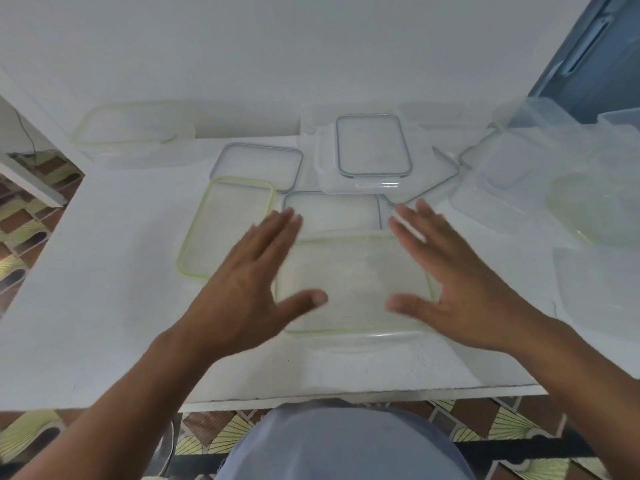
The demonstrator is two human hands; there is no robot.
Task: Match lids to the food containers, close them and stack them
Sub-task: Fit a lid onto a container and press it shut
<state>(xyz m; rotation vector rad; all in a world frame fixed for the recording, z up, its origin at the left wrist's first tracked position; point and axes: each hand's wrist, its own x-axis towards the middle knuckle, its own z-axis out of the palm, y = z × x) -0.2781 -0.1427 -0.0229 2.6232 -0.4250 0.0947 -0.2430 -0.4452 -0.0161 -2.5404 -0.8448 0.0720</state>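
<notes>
Flanking the green-rimmed container (353,282), left hand (249,282) and right hand (460,282) spread empty; lids (373,145) crowd behind.

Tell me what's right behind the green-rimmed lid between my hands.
A grey-rimmed lid lies flat on the table. Its near edge is covered by the green-rimmed lid, so whether they touch cannot be seen.

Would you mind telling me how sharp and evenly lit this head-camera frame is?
Head view: the left hand and right hand are motion-blurred, their fingers smeared. Head view: light is soft and even, shadows faint. Head view: wide-angle distortion bows the white table edge, and the clear containers at right wash out against it.
</notes>
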